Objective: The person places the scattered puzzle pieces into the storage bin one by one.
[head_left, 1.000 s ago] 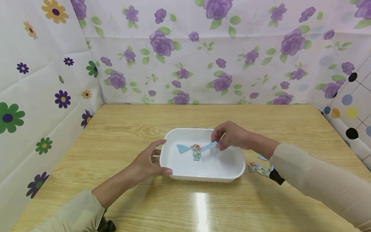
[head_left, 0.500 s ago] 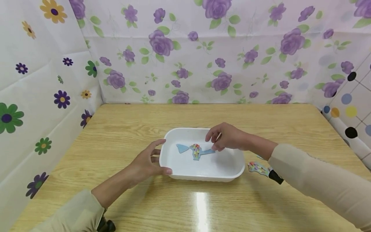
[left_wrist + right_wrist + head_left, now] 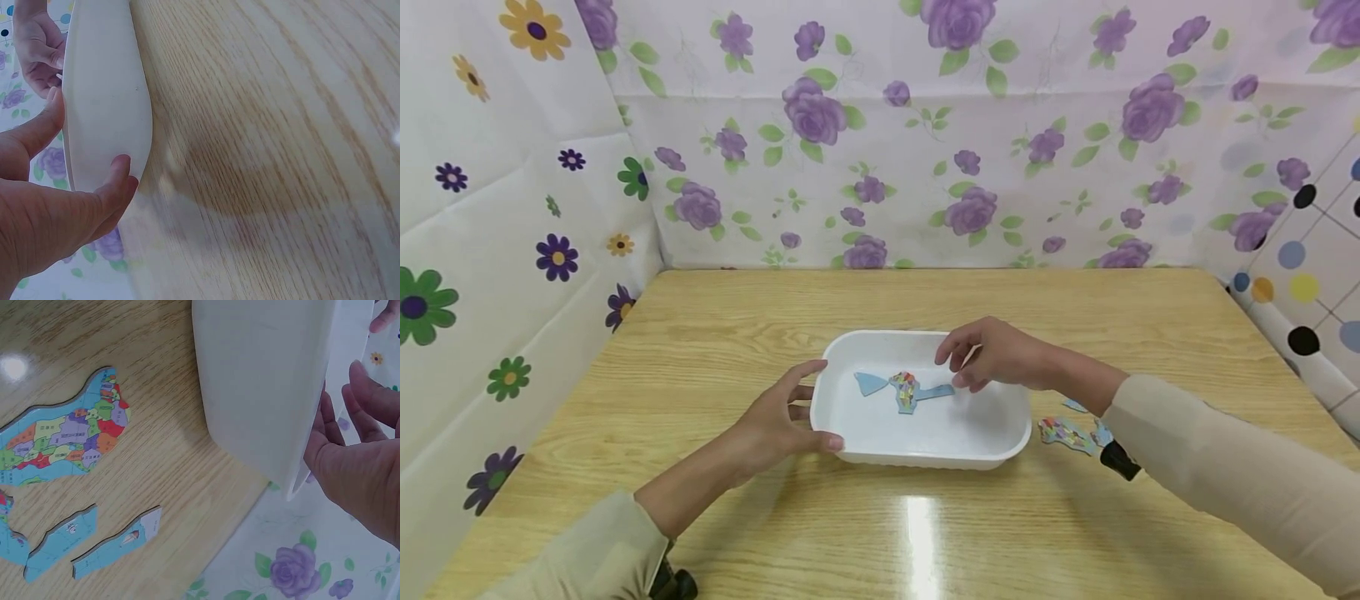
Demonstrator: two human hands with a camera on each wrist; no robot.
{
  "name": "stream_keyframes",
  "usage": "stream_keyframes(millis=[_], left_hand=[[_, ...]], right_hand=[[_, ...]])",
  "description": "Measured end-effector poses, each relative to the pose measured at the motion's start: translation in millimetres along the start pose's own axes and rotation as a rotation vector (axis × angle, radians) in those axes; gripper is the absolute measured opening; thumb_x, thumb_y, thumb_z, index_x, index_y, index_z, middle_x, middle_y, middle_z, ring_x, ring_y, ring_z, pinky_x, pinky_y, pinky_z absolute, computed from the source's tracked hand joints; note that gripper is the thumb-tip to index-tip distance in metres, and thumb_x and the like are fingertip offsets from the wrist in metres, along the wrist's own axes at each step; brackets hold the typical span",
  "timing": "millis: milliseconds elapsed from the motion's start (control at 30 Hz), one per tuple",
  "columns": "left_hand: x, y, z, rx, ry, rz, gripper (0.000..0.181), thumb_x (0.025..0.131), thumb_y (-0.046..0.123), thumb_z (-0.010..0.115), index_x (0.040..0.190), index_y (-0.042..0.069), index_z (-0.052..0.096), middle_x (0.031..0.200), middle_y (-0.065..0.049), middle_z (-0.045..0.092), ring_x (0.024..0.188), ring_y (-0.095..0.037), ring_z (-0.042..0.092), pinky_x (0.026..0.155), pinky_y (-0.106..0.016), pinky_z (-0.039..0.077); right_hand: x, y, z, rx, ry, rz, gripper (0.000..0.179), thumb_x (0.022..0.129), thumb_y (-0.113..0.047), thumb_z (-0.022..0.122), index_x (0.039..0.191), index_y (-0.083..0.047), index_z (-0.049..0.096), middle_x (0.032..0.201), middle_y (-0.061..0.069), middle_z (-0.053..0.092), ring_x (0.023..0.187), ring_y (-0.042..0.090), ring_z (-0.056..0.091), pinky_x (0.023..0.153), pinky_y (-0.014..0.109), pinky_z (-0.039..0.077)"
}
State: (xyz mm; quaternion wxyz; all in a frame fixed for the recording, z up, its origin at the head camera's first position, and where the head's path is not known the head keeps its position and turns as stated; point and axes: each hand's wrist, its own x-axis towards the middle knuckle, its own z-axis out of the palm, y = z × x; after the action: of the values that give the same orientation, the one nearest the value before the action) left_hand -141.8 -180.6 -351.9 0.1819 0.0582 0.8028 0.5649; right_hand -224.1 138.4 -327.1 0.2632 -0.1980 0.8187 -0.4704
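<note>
1. Nearest you, the table: yellowish wood grain, smooth enough to throw back a streak of light.
2. Your left hand, spread wide, holds the left end of the white tub, thumb at its near corner. The tub is oblong with rounded corners, smooth-walled, probably plastic.
3. Right of the tub, on the wood: a large map-printed piece, wavy-edged, with dark cut sides, and, beyond it, two blue strips, apart from each other.
4. On the tub's floor, centre to left: a multicoloured piece, with a narrow blue bar meeting its right side and a blue wedge at its left; whether the wedge touches cannot be told.
5. Over the bar's right end, your right hand: thumb and fingers slightly apart, nothing visibly held. The step in hand looks like fitting pieces together inside the tub; the next move would call for a light fingertip nudge at the joint, or a fresh piece from the right.
6. Farthest, a creased sheet printed with purple roses hangs behind the table.
</note>
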Motion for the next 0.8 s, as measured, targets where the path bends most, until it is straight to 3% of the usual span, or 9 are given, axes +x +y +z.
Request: stream_keyframes(millis=[233,467,633,800], left_hand=[[0.3,-0.2,-0.2,-0.009,-0.001,0.007,0.105,0.068,0.012,0.088,0.151,0.018,0.023,0.137,-0.021,0.045,0.122,-0.039,0.051,0.086,-0.040,0.054],[0.5,-0.3,0.4,-0.020,0.010,-0.011,0.104,0.067,0.011,0.088,0.150,0.020,0.025,0.137,-0.020,0.045,0.122,-0.038,0.051,0.086,-0.040,0.054],[0.4,0.3,0.4,-0.015,0.005,-0.003,0.104,0.068,0.012,0.088,0.151,0.019,0.025,0.137,-0.021,0.045,0.122,-0.038,0.051,0.086,-0.040,0.054],[-0.1,1.4,0.4,-0.011,0.009,-0.006,0.104,0.068,0.011,0.088,0.151,0.018,0.025,0.136,-0.021,0.046,0.122,-0.038,0.052,0.087,-0.040,0.054]], right_hand=[[-7.3,5,-21,-0.037,0.057,-0.034,0.029,0.087,-0.002,0.069,0.116,-0.003,0.065,0.106,0.021,0.059,0.088,0.027,0.061,0.075,0.039,0.056],[-22.4,12,-42,-0.023,0.103,-0.053,0.035,0.089,-0.007,0.069,0.122,0.001,0.060,0.114,0.024,0.056,0.092,0.036,0.060,0.074,0.045,0.055],[-37.4,18,-53,0.000,0.152,-0.081,0.037,0.087,-0.012,0.072,0.121,-0.002,0.061,0.119,0.026,0.053,0.095,0.032,0.061,0.076,0.045,0.056],[-50.7,27,-62,-0.009,0.184,-0.056,0.039,0.087,-0.015,0.073,0.122,-0.004,0.060,0.119,0.023,0.053,0.096,0.029,0.062,0.075,0.040,0.057]])
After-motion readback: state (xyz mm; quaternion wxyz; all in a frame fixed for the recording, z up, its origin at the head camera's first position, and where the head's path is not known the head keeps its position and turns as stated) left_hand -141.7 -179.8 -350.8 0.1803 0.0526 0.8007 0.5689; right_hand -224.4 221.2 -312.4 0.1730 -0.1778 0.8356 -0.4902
